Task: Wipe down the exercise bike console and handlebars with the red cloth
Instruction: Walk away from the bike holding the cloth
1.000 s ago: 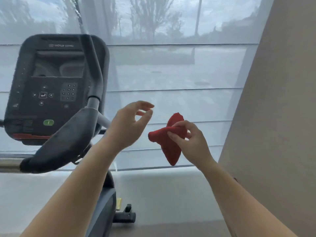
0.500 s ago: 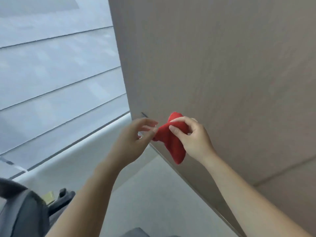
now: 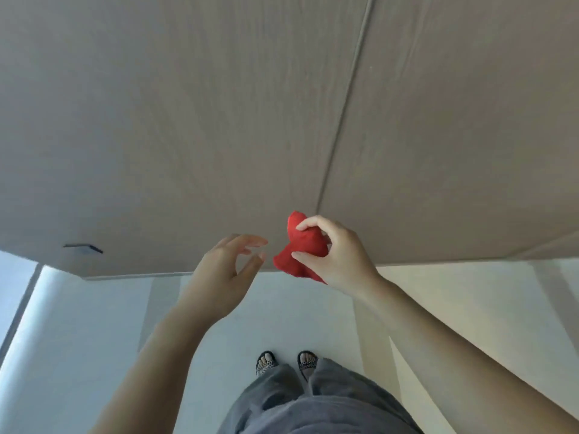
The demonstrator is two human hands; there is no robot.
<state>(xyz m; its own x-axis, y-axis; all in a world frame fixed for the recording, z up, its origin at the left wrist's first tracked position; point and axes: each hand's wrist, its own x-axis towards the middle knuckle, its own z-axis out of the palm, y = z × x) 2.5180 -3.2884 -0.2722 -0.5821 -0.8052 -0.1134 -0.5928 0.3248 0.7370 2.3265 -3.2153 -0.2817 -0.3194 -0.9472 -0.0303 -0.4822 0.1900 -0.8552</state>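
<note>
red cloth point(image 3: 297, 249) sits bunched in the right hand point(image 3: 336, 255), its fingers point(image 3: 308, 223) pinching the fabric, while the left hand point(image 3: 219, 274) hovers just left of it with fingers spread and empty, both raised before a wood-grain wall panel point(image 3: 219, 104), sandalled feet point(image 3: 286, 363) on the pale floor point(image 3: 94, 324) near.

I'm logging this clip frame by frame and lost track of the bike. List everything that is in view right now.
crumpled red cloth: one, red, held in the right hand at centre
wood-grain wall panels: two, grey-brown, upper part, split by a seam
small dark mark: one, on the left panel low down
pale floor: light grey-white, lower part
patterned sandals: two, black and white, bottom centre
grey trousers: one pair, bottom
left hand: open, beside the cloth, apart from it
right hand: fingers gripping the cloth
</note>
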